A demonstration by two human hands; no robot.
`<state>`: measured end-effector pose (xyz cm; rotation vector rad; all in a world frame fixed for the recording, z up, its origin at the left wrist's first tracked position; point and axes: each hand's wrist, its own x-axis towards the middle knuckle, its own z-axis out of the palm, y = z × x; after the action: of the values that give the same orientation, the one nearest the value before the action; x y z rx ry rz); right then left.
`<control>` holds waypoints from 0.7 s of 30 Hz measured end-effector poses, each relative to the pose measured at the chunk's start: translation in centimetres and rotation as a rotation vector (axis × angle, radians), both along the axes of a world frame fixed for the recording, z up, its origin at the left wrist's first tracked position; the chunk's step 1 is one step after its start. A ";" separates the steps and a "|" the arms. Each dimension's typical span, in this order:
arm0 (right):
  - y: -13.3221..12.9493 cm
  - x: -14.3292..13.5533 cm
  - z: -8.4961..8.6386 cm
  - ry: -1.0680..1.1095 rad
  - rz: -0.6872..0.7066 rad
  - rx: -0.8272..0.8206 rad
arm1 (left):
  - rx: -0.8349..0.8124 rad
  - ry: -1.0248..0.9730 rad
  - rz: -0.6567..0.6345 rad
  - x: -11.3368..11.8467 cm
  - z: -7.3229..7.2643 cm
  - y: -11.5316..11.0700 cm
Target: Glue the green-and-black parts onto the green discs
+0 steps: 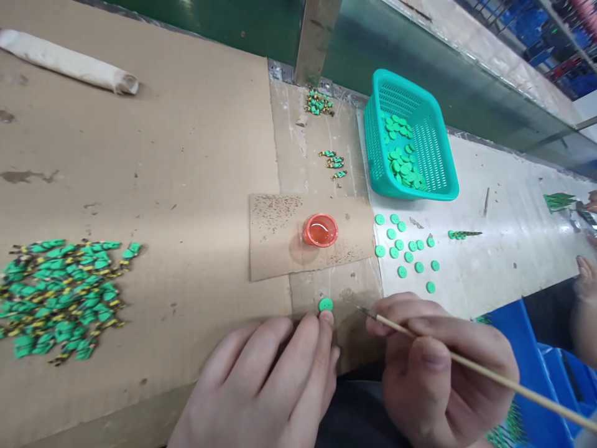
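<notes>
My right hand [448,367] grips a thin paintbrush [508,379] with a pale wooden handle. The brush's fine dark tip points left, a little apart from a round green button [326,304]. That button sits at the fingertips of my left hand [270,379], its lower edge covered by a finger; the other fingers are curled, and my left thumb is mostly hidden. Beyond both hands, a small red cup [321,230] of reddish liquid stands on a cardboard piece [270,264] speckled with brown marks. Several loose green buttons [409,256] lie to its right.
A teal basket [448,168] holds more green buttons. Green, yellow and black small pieces [69,292] are heaped at left, with smaller groups [319,102] at the back. A whitish roll [69,62] lies far left. Another person's hands [587,280] and blue bins [527,348] are at right.
</notes>
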<state>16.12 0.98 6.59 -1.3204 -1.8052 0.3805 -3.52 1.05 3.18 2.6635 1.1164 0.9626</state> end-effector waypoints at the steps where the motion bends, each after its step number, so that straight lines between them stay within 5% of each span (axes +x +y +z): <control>1: 0.4 0.2 0.3 0.016 -0.016 0.002 | -0.002 -0.006 0.005 0.0 0.1 0.1; 9: 4.4 1.0 2.9 0.145 -0.069 0.107 | 0.065 0.027 0.000 -0.4 0.0 0.1; 21: 9.1 -0.6 2.1 -0.083 0.019 0.051 | 0.098 0.008 0.038 -0.2 -0.3 0.0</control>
<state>15.55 10.12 8.70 -1.3018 -1.8851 0.2914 -3.68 1.08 2.88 2.7334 1.1545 1.0405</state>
